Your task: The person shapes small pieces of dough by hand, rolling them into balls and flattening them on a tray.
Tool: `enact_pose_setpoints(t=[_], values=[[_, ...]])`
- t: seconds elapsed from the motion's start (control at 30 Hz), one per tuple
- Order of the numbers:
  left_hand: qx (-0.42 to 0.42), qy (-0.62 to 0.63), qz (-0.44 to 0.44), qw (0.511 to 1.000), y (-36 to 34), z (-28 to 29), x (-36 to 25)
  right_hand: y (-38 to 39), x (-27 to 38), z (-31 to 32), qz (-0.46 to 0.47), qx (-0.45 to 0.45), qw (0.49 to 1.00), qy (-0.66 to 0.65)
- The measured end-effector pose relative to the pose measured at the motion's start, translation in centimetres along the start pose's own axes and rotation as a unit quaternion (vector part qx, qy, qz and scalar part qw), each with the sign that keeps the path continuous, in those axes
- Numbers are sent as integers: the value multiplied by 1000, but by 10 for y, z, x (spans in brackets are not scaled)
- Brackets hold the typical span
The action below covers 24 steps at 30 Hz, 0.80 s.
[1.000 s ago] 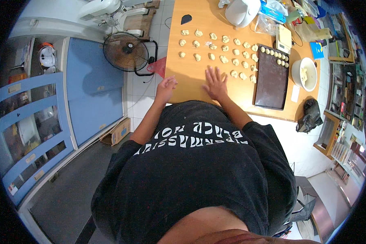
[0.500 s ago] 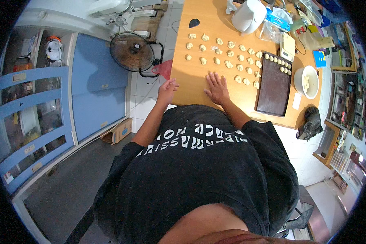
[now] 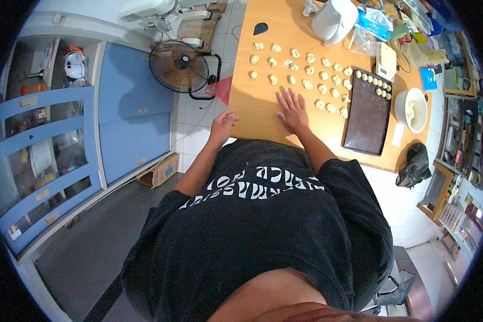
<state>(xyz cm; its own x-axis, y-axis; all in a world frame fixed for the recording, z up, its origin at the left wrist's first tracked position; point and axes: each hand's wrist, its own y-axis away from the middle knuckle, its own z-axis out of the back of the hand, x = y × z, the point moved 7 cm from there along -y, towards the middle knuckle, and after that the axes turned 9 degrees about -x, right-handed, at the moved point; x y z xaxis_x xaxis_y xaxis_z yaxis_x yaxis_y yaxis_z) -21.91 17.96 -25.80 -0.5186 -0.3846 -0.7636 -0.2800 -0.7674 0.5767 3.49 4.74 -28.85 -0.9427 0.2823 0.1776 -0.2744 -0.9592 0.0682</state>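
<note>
While the right hand (image 3: 294,114) lies spread, the left hand (image 3: 223,126) curls by the surface (image 3: 257,115)

Where lumpy, pale yellow dough pieces (image 3: 307,84) sit in loose rows left of the dark baking tray (image 3: 367,123), the nearest of them just beside its edge, the right hand rests palm down, between the tray and the left hand. Its grip is apart, fingers fanned toward the dough pieces; whether anything lies under the palm, I cannot tell. Farther left of the tray, at the near corner of the surface, the left hand's grip is loosely drawn in, and I cannot tell whether it pinches anything. Close by it, well left of the tray, a red sheet (image 3: 220,89) hangs at the surface's edge.

On the tray itself, smooth dough balls (image 3: 365,77) fill one line across the far end, with a shorter line along the right. Just beyond the tray stands a pale scale (image 3: 386,61); to its right, a white bowl (image 3: 419,112) holds more dough (image 3: 410,110). A dark scraper (image 3: 261,28) lies far to the tray's left, past the rows.
</note>
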Motion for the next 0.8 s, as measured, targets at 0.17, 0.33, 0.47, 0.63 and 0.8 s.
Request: enact_pose_setpoints(t=[0.17,0.33,0.47,0.63,0.8], values=[[-7,-15,-22,1000,2,5,0,31,-25,-7,-18,33,999,-10],[-7,-21,33,999,16,12,16,-2,-31,-2,-42,-31,999,-17],[-12,-48,50,998,29,6,19,-2,-6,-32,14,-68,998,-2],[29,-68,43,996,27,-7,50,41,-29,-45,78,-16,995,-55],[28,-41,54,997,22,-30,55,18,-51,-32,-30,-79,994,-70]])
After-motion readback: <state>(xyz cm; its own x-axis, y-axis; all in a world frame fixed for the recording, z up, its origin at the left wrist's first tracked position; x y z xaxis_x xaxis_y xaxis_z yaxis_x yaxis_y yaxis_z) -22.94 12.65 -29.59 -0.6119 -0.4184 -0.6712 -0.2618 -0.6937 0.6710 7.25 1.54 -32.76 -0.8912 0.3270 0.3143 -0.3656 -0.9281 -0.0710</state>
